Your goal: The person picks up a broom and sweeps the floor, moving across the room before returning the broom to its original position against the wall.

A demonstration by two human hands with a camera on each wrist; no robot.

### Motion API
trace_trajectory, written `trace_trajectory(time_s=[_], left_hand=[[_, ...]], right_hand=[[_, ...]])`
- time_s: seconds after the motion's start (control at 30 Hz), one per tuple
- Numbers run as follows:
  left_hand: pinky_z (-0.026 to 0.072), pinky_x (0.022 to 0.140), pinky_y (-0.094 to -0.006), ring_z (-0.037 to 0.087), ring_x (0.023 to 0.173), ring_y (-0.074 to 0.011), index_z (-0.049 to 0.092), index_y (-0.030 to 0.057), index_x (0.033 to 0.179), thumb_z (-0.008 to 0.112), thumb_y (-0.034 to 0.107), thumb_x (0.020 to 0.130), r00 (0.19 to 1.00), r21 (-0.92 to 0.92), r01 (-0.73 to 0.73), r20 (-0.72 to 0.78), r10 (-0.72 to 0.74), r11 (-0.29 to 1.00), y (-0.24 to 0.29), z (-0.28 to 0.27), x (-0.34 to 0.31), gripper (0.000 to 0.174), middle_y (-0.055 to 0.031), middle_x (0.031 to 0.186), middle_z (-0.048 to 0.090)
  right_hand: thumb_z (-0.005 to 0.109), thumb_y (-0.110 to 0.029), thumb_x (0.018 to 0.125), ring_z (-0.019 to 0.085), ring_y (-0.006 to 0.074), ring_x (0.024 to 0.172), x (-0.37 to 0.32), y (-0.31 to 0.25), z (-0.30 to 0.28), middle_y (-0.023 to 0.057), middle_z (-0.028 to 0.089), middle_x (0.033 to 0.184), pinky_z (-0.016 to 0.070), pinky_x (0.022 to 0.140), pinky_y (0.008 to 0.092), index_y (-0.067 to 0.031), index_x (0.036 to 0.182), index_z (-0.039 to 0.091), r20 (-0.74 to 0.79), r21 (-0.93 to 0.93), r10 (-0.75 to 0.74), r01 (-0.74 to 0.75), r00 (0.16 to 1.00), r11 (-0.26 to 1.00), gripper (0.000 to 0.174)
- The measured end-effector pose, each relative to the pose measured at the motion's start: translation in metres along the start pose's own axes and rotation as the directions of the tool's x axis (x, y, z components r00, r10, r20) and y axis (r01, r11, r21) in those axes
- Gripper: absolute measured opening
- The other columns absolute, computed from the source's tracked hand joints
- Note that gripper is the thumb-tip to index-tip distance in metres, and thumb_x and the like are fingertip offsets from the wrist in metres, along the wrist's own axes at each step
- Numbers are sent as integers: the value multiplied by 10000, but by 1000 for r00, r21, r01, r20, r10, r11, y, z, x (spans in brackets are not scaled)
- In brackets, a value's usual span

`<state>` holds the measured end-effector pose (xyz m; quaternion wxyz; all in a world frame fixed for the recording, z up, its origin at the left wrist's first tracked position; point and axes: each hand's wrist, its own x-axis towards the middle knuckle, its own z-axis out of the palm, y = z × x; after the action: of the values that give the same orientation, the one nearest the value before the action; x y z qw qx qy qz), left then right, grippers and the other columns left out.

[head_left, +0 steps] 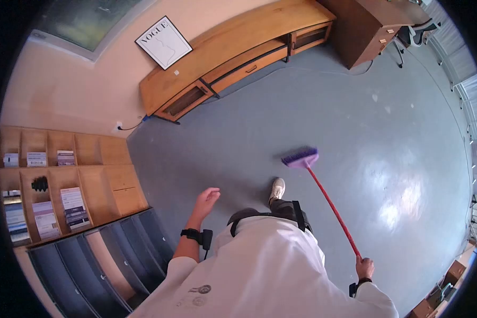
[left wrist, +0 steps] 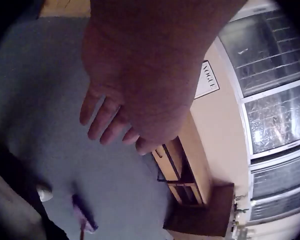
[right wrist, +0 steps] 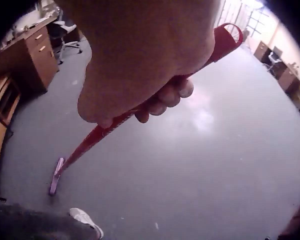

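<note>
My right hand [head_left: 364,268] grips the upper end of a red broom handle [head_left: 334,209]. In the right wrist view the fingers of that hand [right wrist: 150,75] curl round the handle [right wrist: 90,141], and its looped end sticks out beyond the grip. The broom's head [head_left: 302,158], lilac with dark purple bristles, is at the grey floor ahead of a light-coloured shoe [head_left: 276,190]. My left hand [head_left: 209,199] hangs in the air on the other side of the body with nothing in it. Its fingers [left wrist: 109,120] are loosely bent in the left wrist view.
A long wooden cabinet [head_left: 238,45] lines the far wall, a framed VOGUE print [head_left: 164,42] on top. Further right stand a brown desk [head_left: 360,32] and a chair [head_left: 416,34]. A shelf unit [head_left: 98,185] with magazines is at the left. A cable [head_left: 270,74] lies along the cabinet.
</note>
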<state>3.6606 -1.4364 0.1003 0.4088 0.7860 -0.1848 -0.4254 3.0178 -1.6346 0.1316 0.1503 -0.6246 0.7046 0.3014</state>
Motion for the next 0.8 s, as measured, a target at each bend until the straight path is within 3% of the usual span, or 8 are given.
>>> trace_trajectory(time_s=[0.1, 0.23, 0.3, 0.4, 0.5, 0.63, 0.77, 0.8], left_hand=[[452, 743, -270, 575, 811, -136, 571, 16, 1018, 556, 223, 840, 999, 271, 15, 29, -24, 963, -17, -11, -6, 274, -61, 877, 610], [463, 671, -272, 571, 747, -130, 577, 17, 1016, 537, 224, 839, 921, -5, 386, -51, -386, 922, -61, -32, -44, 275, -56, 845, 611], [461, 614, -266, 565, 712, -118, 575, 30, 1008, 538, 213, 832, 898, -37, 430, -90, -431, 902, -83, -42, -74, 257, -44, 830, 607], [457, 588, -262, 567, 701, -116, 566, 40, 1007, 545, 216, 829, 871, -54, 480, -93, -483, 876, -116, -56, -117, 251, -32, 836, 607], [453, 580, -259, 562, 693, -118, 553, 38, 1017, 535, 219, 835, 857, -130, 464, -184, -481, 876, -101, -51, -163, 258, -28, 834, 604], [443, 565, -244, 557, 700, -108, 545, 56, 1018, 539, 250, 841, 820, -264, 494, -175, -545, 828, -108, -39, -192, 262, -29, 813, 595], [442, 565, -240, 560, 699, -112, 536, 76, 1026, 551, 291, 838, 843, -350, 499, -13, -537, 792, -158, -37, -196, 286, -37, 811, 595], [442, 565, -240, 560, 699, -112, 536, 76, 1026, 551, 291, 838, 847, -350, 501, 10, -532, 791, -169, -37, -192, 286, -37, 811, 595]], right_hand=[[466, -448, 811, 583, 386, 735, 43, -66, -3, 211, 599, 725, 460, 673, 466, -15, 708, 634, -13, 23, -184, 185, 983, 983, 477], [404, -369, 859, 584, 359, 803, 115, -245, -2, 177, 613, 834, 467, 690, 465, -36, 846, 585, 38, 170, -444, 432, 895, 886, 379], [402, -340, 853, 588, 348, 813, 178, -348, 50, 165, 616, 860, 474, 695, 455, -35, 849, 592, -4, 131, -685, 680, 728, 722, 360], [431, -196, 795, 596, 308, 883, 159, -515, -1, 137, 623, 940, 483, 752, 425, -53, 925, 619, 93, 37, -802, 803, 590, 595, 269], [419, -210, 816, 581, 277, 959, 113, -600, -51, 113, 614, 1005, 473, 797, 392, -72, 998, 612, 118, 230, -710, 677, 694, 699, 299], [413, -216, 821, 575, 271, 981, 82, -575, -70, 104, 605, 1038, 466, 814, 391, -68, 1046, 591, 144, 234, -595, 557, 791, 797, 323], [422, -209, 808, 568, 284, 991, 93, -451, -25, 139, 582, 1066, 456, 838, 395, -31, 1029, 581, 77, 155, -552, 537, 830, 829, 325], [434, -211, 803, 580, 294, 951, 92, -409, -15, 142, 600, 1004, 470, 804, 408, -28, 971, 593, 136, 39, -633, 635, 762, 772, 295]])
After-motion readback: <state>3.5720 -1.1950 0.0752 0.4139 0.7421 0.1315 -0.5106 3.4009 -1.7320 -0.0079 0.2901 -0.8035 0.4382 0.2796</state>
